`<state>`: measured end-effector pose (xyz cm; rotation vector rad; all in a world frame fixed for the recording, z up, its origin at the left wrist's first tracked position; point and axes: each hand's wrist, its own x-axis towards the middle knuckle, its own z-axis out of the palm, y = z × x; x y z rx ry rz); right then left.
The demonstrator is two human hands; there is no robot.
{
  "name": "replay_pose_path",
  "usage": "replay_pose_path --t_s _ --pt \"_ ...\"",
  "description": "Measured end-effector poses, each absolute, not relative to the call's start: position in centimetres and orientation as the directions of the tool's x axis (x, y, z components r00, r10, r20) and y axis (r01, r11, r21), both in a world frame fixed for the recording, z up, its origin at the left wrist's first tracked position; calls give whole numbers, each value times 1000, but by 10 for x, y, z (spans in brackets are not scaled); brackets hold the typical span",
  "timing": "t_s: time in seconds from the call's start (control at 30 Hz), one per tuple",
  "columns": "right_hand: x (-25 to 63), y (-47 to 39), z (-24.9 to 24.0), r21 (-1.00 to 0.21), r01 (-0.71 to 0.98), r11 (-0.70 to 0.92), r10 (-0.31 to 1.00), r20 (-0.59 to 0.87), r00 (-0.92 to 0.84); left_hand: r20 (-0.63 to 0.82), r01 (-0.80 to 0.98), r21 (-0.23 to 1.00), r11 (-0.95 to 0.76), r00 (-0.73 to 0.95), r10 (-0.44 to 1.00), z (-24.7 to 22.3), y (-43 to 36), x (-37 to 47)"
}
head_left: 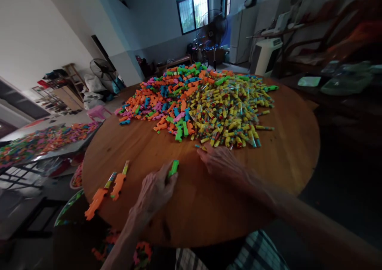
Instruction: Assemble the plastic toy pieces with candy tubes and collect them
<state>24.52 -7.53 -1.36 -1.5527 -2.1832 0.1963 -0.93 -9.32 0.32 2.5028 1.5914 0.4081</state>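
My left hand [156, 188] is closed around a small green plastic toy piece [173, 168], which sticks out past the fingertips above the round wooden table [205, 206]. At the near edge of a heap of yellow-wrapped clear tubes [229, 107], my right hand [219, 160] has its fingers bent on a yellow-wrapped tube [200, 146] with a blue end; part of it is hidden by the fingers. Left of my left hand lie two orange toy pieces [97, 202] [118, 184], each with a tube in its upper end.
A mixed heap of orange, green, blue and pink toy pieces [155, 99] adjoins the tubes. More pieces cover a side table [50, 142] on the left, and others sit below the table's near edge. A standing fan [214, 29] and a white air cooler [266, 55] stand beyond.
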Motion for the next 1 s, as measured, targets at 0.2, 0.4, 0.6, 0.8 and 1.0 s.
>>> replay_pose_path --t_s 0.2,0.4,0.6,0.8,1.0 --pt "245 -73 -11 -192 923 334 942 93 -322 204 751 405 -521 481 852 9 -92 -14" --pt "241 -105 -19 -279 838 470 883 160 -442 169 684 122 -719 700 694 14 -77 -30" --pt "241 -111 -43 -227 819 527 842 267 -468 153 619 133 -774 759 633 12 -63 -16" --pt "234 -107 -29 -279 816 507 860 228 -457 149 579 256 -774 767 624 5 -61 -7" --pt "226 -105 -27 -475 729 493 870 269 -413 144 584 315 -748 750 646 -1 -59 -9"
